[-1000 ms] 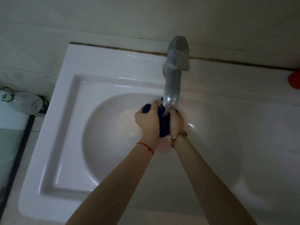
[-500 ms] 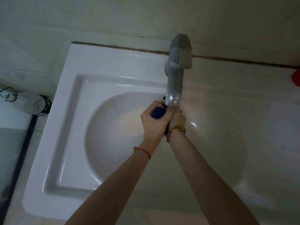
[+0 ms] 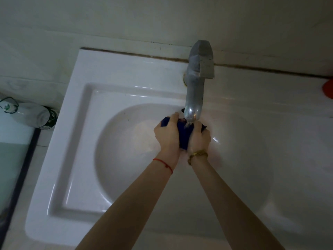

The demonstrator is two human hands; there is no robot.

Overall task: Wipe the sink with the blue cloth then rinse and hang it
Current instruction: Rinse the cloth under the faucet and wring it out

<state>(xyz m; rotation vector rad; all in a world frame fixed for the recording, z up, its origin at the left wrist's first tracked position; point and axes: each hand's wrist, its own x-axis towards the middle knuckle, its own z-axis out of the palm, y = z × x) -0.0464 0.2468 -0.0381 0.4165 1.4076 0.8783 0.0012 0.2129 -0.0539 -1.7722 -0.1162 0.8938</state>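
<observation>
Head view shows the rinse under way: both hands are clamped around the blue cloth (image 3: pixel 184 137), which is bunched into a tight wad right under the mouth of the tap (image 3: pixel 195 91), over the back of the sink (image 3: pixel 75 141) bowl. The left hand (image 3: pixel 167 135) wraps the wad from one side with its fingers curled over the top, and the right hand (image 3: pixel 199 139) presses in from the other side, so the cloth is squeezed between them and only a dark strip and a few corners show. A thin stream seems to run from the spout onto the cloth, though it is hard to make out. To rinse well, I would loosen the wad so water reaches the inner folds, then squeeze and open it in turn, keeping it low in the bowl so splashes stay inside. The cloth looks deep navy, soaked and limp, a small soft rag that should wring down easily and drape over a rail or hook without trouble.
</observation>
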